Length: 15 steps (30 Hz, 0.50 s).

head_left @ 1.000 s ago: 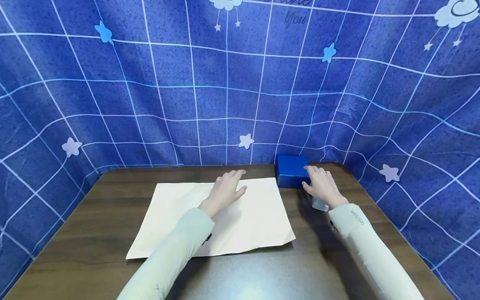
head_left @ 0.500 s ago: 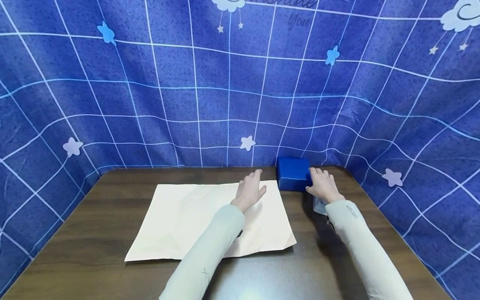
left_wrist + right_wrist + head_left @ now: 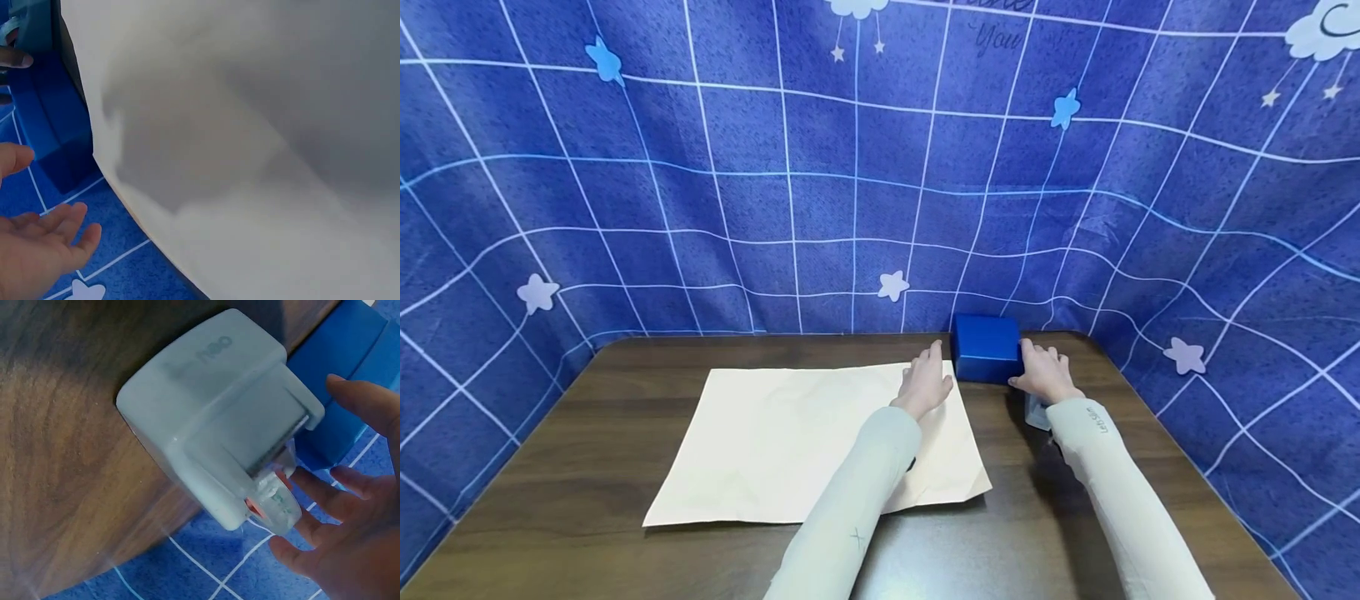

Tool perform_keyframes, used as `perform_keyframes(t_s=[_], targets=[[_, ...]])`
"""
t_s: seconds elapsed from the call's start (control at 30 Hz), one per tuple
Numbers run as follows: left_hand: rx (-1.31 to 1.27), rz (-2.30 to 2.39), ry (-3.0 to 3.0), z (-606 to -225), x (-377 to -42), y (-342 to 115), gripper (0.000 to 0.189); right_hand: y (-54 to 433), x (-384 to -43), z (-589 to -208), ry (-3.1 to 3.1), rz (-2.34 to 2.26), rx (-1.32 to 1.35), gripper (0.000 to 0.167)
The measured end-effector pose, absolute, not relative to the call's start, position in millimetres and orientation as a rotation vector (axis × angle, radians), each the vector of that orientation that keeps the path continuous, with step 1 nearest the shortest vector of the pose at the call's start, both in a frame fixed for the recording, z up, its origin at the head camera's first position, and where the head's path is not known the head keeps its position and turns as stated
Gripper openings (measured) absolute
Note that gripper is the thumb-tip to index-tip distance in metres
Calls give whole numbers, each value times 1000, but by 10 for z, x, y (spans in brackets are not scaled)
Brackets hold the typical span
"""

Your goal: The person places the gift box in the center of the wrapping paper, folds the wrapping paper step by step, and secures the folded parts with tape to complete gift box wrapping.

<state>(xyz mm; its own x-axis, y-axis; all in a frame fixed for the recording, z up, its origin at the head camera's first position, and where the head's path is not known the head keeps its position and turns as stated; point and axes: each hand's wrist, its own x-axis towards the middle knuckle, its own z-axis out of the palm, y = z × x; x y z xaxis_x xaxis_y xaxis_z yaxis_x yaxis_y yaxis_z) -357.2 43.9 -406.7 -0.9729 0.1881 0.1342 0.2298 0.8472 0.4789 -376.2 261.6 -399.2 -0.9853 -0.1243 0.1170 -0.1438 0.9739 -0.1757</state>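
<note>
In the head view my left hand [image 3: 922,383] hovers over the right part of a cream paper sheet [image 3: 782,442], fingers reaching toward a blue box [image 3: 987,350]. The left wrist view shows that hand [image 3: 40,253] apart from the box [image 3: 53,119], its fingers loosely spread. My right hand [image 3: 1045,372] is at the box's right side; whether it touches the box is unclear. Beneath it, partly hidden, stands a pale grey tape dispenser [image 3: 1036,412]. Close up, the dispenser [image 3: 212,400] has a clear tape roll [image 3: 278,509], with my right fingers [image 3: 331,500] spread beside it.
The brown wooden table [image 3: 572,467] carries the sheet, whose lower right corner lifts slightly. A blue curtain [image 3: 820,200] with white grid lines and stars hangs behind and along the sides. The box stands near the table's back edge.
My left hand has moved right across the paper, toward the blue box. The right hand has stayed near the box's right side with little movement. The box and dispenser look unmoved.
</note>
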Motion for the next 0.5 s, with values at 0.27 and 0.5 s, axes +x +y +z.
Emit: perform_keyframes(t_s=[0.27,0.5], targets=[[-429,-883,-3014,-4169,-3593,560,71,2595,-3778,-4021,-3025,338,208,70],[-526,-939,-3080,-4185,-3564,588,70,2604,-3774,-4032,-2997,363,220,69]])
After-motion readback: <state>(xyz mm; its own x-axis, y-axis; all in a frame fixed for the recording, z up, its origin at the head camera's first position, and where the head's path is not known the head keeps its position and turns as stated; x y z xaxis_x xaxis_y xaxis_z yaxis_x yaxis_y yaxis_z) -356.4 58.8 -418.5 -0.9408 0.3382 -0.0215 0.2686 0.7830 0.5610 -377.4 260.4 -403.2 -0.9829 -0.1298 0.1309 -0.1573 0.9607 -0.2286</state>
